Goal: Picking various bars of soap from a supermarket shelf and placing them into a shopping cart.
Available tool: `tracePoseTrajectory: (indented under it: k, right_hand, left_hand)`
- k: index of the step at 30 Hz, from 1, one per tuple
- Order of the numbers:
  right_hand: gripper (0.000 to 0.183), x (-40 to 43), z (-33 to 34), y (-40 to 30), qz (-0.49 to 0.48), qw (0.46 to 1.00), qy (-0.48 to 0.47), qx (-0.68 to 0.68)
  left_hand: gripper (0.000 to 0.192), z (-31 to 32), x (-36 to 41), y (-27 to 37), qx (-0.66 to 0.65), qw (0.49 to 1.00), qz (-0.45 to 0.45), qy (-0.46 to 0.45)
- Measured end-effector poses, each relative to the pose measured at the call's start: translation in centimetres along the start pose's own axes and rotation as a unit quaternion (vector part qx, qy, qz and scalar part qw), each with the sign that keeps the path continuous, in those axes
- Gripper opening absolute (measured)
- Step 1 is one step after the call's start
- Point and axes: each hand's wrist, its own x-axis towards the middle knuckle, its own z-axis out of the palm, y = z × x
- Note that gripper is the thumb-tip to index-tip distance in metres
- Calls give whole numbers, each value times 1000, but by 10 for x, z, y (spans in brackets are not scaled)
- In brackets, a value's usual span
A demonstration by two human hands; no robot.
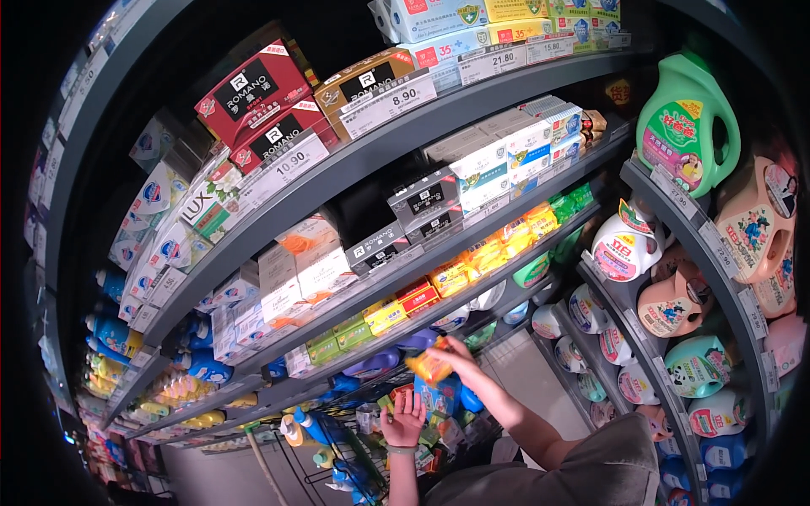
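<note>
My right hand (458, 359) grips a yellow and orange packet (428, 368), which looks slightly blurred. It is held over a wire shopping cart (366, 465), just in front of the lower soap shelf. My left hand (404, 420) is beside it, palm turned up and fingers spread, holding nothing. A band (402, 450) circles the left wrist. Under both hands, the cart carries a jumble of small boxes and packets, and a blue package (436, 395) lies among them. Bottles with blue caps (323, 429) stand on the cart's left side.
Shelves of boxed soap (250, 88) curve across the front, with yellow soap packs (450, 276) on a lower tier. Detergent bottles (690, 126) fill the shelves on the right. A wooden pole (264, 465) stands left of the cart, over the tiled floor (218, 471).
</note>
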Motion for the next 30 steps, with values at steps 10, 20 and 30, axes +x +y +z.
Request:
tracePoseTrajectory:
  k: [10,20,30]
  right_hand:
    - [21,-36,27,-88,-330,766,35,-550]
    - [83,35,8,-370,-524,455,200,-692]
    - [47,40,-2,-377,-549,443,124,-698]
  left_hand:
    - [84,65,-34,-53,-236,952,-129,-147]
    - [114,125,-39,-57,-14,955,-192,-224]
    - [98,130,-44,-78,-2,977,-55,-208]
